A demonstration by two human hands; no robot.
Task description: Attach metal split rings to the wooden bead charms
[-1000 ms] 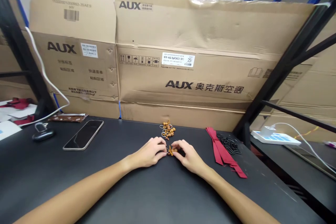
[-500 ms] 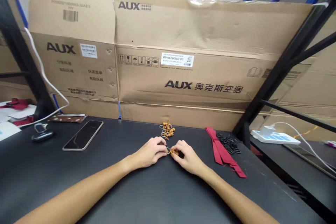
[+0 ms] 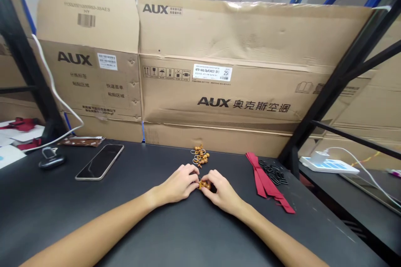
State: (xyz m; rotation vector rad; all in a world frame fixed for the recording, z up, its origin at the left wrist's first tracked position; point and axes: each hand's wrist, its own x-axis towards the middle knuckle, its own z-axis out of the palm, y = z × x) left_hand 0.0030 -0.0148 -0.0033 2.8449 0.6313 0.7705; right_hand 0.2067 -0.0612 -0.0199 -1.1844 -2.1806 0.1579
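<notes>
"What lay farthest left of the hands?"

"A small black case (image 3: 52,162), well out from the left hand (image 3: 180,184), then a phone (image 3: 100,162) lying slanted, closer in. A broad stretch of table (image 3: 175,233) separated the phone from that hand."

"And how was the left hand?"

"Thumb and fingertips pinched the ring end of a beaded charm (image 3: 205,185), though the ring itself was mostly hidden."

"So the charm was between the hands?"

"Yes, at or just above the table; I couldn't tell which. Just beyond both hands sat a pile of similar charms (image 3: 201,158), near the back edge, where cardboard (image 3: 225,133) stood up. The right hand (image 3: 222,190) pinched the charm's orange-brown beads between thumb and fingers."

"What room did it have on its outer side?"

"A fair gap, up to a slanting red ribbon (image 3: 266,181). Black loop-shaped pieces (image 3: 275,174) lay just past the ribbon, and farther out the table's right edge ran diagonally, well apart from the right forearm."
</notes>
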